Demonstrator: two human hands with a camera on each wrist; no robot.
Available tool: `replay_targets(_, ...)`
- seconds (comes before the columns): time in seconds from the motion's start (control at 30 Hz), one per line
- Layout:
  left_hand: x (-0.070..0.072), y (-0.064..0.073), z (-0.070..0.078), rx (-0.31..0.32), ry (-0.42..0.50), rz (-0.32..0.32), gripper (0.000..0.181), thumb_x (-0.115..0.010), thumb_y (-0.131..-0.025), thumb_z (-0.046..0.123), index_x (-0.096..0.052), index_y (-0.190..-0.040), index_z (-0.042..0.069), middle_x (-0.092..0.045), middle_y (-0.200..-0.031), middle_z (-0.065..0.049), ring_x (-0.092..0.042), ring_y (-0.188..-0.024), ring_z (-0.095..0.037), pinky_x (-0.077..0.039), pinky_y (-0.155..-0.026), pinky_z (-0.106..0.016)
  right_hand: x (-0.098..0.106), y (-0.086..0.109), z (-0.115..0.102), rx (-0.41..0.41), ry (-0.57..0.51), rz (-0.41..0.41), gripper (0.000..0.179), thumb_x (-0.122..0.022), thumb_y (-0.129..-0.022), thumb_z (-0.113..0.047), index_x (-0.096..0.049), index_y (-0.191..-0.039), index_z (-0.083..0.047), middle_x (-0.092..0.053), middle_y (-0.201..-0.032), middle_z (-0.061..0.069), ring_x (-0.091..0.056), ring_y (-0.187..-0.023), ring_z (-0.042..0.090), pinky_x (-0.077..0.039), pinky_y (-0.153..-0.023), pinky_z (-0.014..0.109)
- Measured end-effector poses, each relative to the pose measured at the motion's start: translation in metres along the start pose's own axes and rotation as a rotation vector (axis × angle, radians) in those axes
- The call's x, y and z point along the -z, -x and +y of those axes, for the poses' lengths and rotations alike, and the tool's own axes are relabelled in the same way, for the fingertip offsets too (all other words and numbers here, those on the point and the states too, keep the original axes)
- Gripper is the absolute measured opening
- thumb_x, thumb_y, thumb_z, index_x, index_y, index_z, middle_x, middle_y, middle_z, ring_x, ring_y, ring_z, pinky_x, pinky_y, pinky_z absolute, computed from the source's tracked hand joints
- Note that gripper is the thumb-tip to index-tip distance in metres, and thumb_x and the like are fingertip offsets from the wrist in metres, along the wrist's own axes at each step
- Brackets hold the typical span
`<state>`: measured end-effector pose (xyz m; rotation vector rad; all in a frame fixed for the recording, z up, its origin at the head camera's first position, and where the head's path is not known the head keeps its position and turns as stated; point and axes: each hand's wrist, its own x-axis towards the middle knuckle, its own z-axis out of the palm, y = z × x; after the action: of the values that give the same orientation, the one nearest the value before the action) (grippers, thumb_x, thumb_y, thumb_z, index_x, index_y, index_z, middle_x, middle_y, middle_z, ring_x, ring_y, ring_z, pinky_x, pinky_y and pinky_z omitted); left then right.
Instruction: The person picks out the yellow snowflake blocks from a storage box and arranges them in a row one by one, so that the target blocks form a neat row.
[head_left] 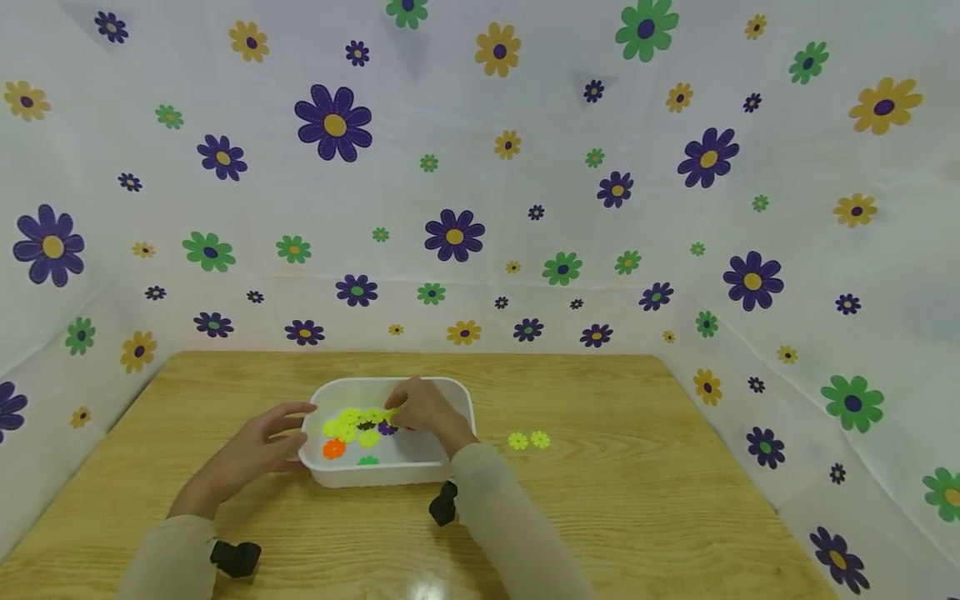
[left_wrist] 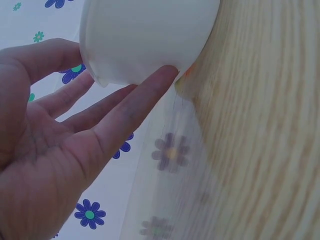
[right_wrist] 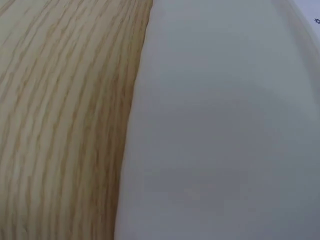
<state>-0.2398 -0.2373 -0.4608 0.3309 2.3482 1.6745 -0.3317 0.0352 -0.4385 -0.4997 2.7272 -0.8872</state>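
Note:
In the head view, a white plastic tray (head_left: 378, 473) stands on the table with several flower-shaped building discs inside: yellow (head_left: 368, 438), orange (head_left: 334, 449), purple (head_left: 387, 428) and green (head_left: 368, 460). My left hand (head_left: 251, 450) holds the tray's left end; the left wrist view shows spread fingers (left_wrist: 125, 110) against its outer wall (left_wrist: 150, 40). Reaching over the tray, my right hand (head_left: 423, 406) has its fingertips bent down at a yellow disc (head_left: 392, 414) and appears to pinch it. The right wrist view shows just the tray's outer side (right_wrist: 215, 125), without the hand.
Two more yellow discs, a left one (head_left: 518, 441) and a right one (head_left: 540, 439), lie on the wooden table (head_left: 615, 500) to the right of the tray. White cloth (head_left: 525, 183) printed with flowers surrounds the table at the back and sides.

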Motion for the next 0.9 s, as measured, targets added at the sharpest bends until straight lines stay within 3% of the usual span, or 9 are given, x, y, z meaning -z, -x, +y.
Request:
replay_targets(0.2,-0.0002,-0.0007,-0.0004,0.014,0.002,0.004,0.062,-0.058,-0.106,0.026,-0.031,-0.158,0.004,-0.025,-0.162,-0.039,-0.056,-0.131,-0.051,-0.064,-0.092,-0.043,-0.0061,-0.002,0.0005,-0.002,0.024,0.02,0.017,-0.078,-0.088,-0.003,-0.077,-0.104,-0.01,-0.074,-0.107,0.004,-0.065,-0.096,0.017,-0.058,-0.09,0.031)
replay_targets(0.4,-0.0001,-0.0014,-0.0019,0.014,0.005,0.007,0.062,-0.058,-0.106,0.025,-0.031,-0.158,0.004,-0.026,-0.162,-0.039,-0.056,-0.132,-0.052,-0.064,-0.092,-0.043,-0.0083,-0.0052,0.0035,0.047,0.075,0.032,0.022,-0.08,-0.081,0.004,-0.078,-0.098,-0.009,-0.073,-0.098,0.005,-0.062,-0.087,0.014,-0.056,-0.079,0.025)
replay_targets(0.9,0.0019,-0.0029,-0.0041,0.01,0.009,0.001,0.062,-0.057,-0.106,0.022,-0.03,-0.158,0.002,-0.027,-0.161,-0.039,-0.059,-0.129,-0.05,-0.064,-0.092,-0.043,-0.0099,-0.0042,0.0034,0.086,0.151,0.032,0.013,-0.082,-0.081,0.002,-0.077,-0.089,-0.008,-0.071,-0.097,0.006,-0.06,-0.085,0.015,-0.053,-0.073,0.023)
